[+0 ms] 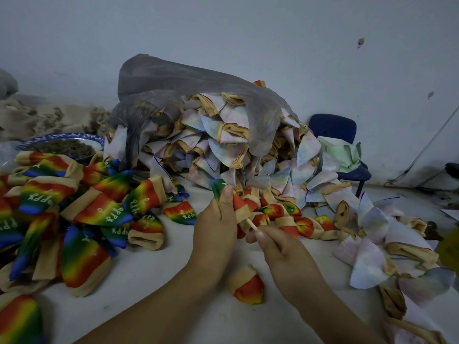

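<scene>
A plain pale grey wall (pixel 248 33) with some dark marks stands behind the white worktop (pixel 154 269), and a blue chair (pixel 332 127) is at the right.

Probably a workshop: heaped fabric cones (pixel 218 150)

The light is dim and even, cool in tone, so the wall (pixel 273 33) looks grey-blue and grainy. Soft, faint shadows lie under my left hand (pixel 213 234) on the desk (pixel 154 281). The wide lens bends the edges, the corners darken, and a yellow blob (pixel 449 247) at far right is blurred.
</scene>
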Motion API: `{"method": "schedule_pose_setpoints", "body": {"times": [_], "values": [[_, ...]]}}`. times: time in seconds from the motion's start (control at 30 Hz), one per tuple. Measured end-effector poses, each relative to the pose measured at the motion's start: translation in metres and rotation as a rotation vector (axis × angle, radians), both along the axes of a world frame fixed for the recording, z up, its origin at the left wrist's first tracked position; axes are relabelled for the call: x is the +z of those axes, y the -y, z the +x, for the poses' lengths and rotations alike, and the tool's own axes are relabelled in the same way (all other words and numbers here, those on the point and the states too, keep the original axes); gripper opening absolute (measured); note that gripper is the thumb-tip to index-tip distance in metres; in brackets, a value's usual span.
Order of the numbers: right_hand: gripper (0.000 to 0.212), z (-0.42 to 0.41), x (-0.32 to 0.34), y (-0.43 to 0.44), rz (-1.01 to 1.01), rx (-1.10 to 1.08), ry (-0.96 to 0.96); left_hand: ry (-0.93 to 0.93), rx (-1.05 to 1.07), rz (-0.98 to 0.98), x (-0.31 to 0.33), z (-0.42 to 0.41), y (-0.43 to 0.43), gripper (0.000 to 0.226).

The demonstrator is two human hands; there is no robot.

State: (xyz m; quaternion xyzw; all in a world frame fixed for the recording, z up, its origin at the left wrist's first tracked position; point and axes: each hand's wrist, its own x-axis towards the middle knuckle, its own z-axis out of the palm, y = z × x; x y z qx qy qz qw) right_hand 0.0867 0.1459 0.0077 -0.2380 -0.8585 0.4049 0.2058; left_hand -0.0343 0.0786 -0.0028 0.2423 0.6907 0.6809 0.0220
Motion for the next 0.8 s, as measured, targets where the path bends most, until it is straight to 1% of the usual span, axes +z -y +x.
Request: {"method": "schedule_pose_setpoints", "body": {"times": [0.07,0.1,0.13,0.23,0.3,0.4,0.5,0.53,0.63,0.73,0.8], "values": [[0.029,-0.001,-0.001,0.003,-0.127,-0.014,0.015,-0.012,0.012,-0.013,-0.003,-0.001,0.0,0.059],[0.03,-0.002,0.0,0.003,-0.143,-0.01,0.033,-0.013,0.015,-0.008,-0.004,-0.001,0.0,0.059],[0.029,-0.002,0.0,0.002,-0.116,-0.001,0.054,-0.003,0.018,0.007,-0.006,-0.001,0.001,0.058],[0.026,-0.003,0.003,-0.005,0.099,-0.003,0.127,0.057,0.012,0.08,-0.013,0.0,0.001,0.053],[0.025,0.0,0.002,-0.009,0.201,-0.018,0.152,0.06,0.017,0.097,-0.014,0.0,0.002,0.051],[0.024,0.004,0.001,-0.011,0.278,-0.03,0.165,0.055,0.028,0.075,-0.015,-0.004,0.001,0.045],[0.033,0.006,0.006,-0.015,0.349,0.007,0.176,0.039,0.004,0.033,-0.016,-0.006,0.0,0.04],[0.034,0.007,0.007,-0.016,0.359,0.017,0.181,0.03,-0.004,0.021,-0.016,-0.005,0.0,0.04],[0.028,0.007,0.006,-0.014,0.328,0.01,0.122,-0.01,-0.044,0.03,-0.014,-0.002,0.0,0.038],[0.026,-0.001,-0.001,-0.004,0.13,-0.04,0.022,-0.041,-0.074,0.013,-0.016,0.003,-0.002,0.035],[0.026,-0.005,-0.006,0.001,0.037,-0.054,-0.005,-0.041,-0.067,-0.024,-0.018,0.005,-0.002,0.035]]}}
